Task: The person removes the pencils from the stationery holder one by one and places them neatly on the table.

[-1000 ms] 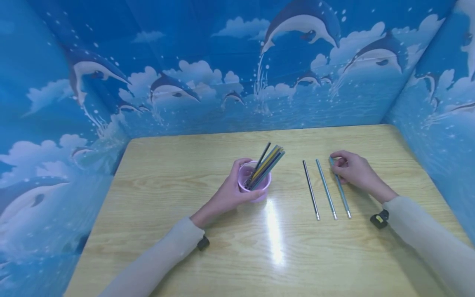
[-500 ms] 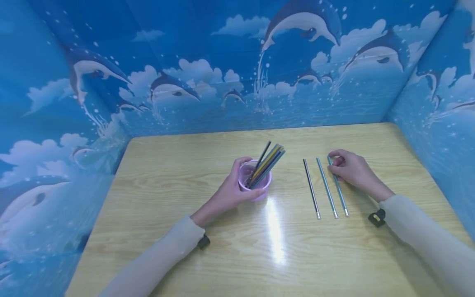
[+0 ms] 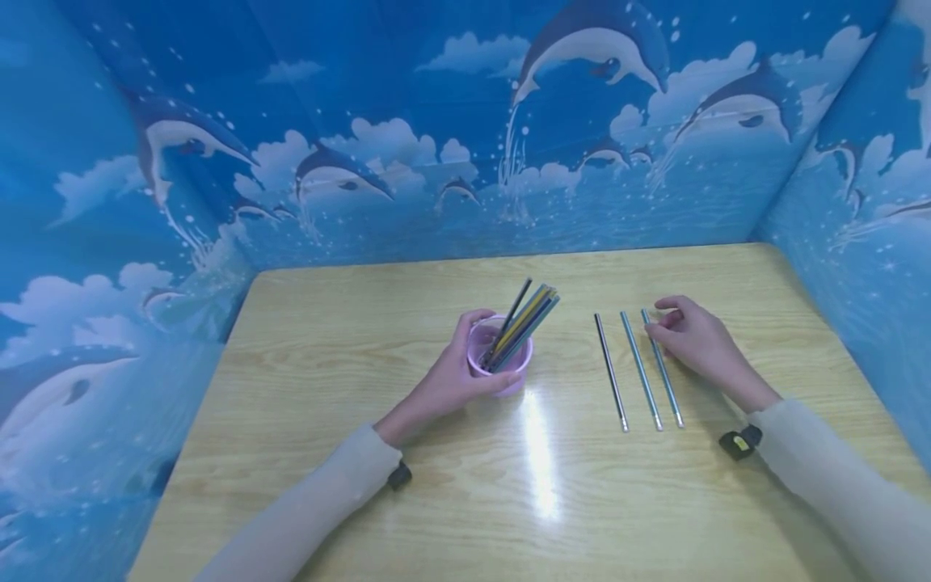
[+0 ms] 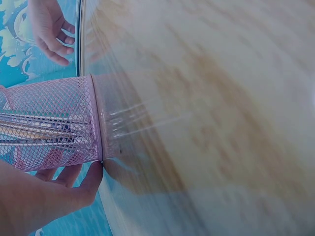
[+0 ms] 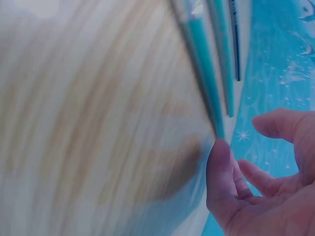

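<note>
RH [image 3: 694,338] fingers loosened | thumb by pencil [image 3: 665,376] (touch unclr) | LH [image 3: 456,376] grips cup [image 4: 64,101]

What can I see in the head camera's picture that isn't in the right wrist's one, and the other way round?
Only the head view: the pink cup with pencils standing in it, the left hand gripping it, and both pale sleeves.

Only the right wrist view: a close look at the palm side of the right hand.

Both: that hand, three loose pencils, the table and the blue backdrop.
</note>
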